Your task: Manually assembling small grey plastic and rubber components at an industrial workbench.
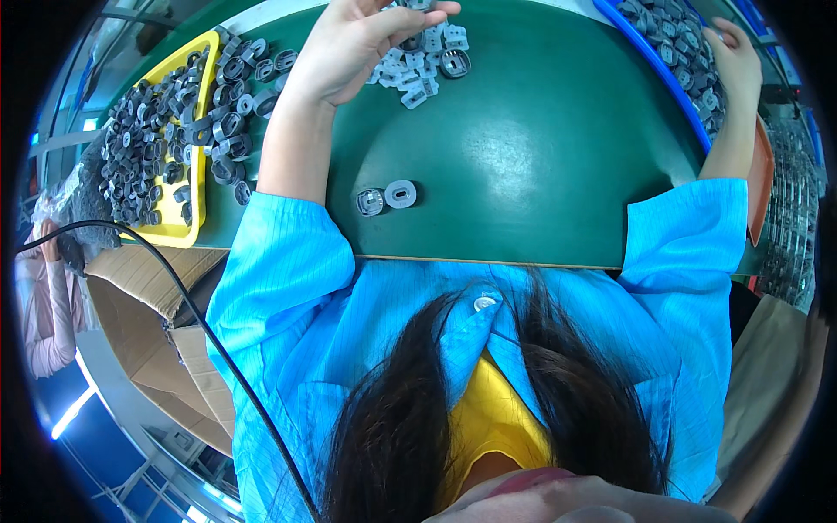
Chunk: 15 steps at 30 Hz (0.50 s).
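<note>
Left hand [349, 44] fingertips cut off over grey parts [418, 61].

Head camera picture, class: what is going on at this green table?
A person in a blue coat works over a green table. The left hand rests on a heap of small pale grey parts; the right hand reaches into a blue tray of darker parts. A yellow tray holds dark rings, and two grey pieces lie nearer the body.
</note>
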{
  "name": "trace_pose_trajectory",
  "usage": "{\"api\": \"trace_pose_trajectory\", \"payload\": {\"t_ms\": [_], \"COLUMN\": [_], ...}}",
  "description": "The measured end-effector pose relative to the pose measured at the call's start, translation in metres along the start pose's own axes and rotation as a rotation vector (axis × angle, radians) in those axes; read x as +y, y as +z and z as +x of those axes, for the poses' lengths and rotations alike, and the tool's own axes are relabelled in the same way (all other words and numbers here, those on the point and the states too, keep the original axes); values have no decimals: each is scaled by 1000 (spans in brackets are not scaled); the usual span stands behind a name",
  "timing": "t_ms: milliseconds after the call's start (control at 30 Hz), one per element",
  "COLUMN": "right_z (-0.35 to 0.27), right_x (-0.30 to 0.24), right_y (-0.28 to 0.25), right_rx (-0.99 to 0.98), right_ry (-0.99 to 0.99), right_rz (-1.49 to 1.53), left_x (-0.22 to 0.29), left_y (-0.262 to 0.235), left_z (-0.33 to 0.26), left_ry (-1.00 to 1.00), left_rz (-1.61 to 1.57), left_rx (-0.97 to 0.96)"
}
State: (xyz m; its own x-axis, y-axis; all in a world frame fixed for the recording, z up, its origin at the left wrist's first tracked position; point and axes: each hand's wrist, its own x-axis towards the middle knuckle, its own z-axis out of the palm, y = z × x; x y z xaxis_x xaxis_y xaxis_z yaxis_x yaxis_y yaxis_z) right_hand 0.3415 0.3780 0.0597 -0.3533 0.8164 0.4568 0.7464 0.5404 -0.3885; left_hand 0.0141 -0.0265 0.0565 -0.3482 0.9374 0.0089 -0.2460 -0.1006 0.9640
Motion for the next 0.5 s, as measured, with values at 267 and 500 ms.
{"api": "trace_pose_trajectory", "payload": {"t_ms": [267, 500], "right_z": [-77, -148], "right_x": [-160, -240], "right_y": [36, 95], "right_rx": [-313, -498], "right_ry": [-318, -730], "right_rz": [778, 649], "left_x": [-11, -28], "left_y": [-12, -5], "left_z": [11, 14], "left_ry": [94, 106], "left_rz": [252, 247], "left_rx": [159, 134]}}
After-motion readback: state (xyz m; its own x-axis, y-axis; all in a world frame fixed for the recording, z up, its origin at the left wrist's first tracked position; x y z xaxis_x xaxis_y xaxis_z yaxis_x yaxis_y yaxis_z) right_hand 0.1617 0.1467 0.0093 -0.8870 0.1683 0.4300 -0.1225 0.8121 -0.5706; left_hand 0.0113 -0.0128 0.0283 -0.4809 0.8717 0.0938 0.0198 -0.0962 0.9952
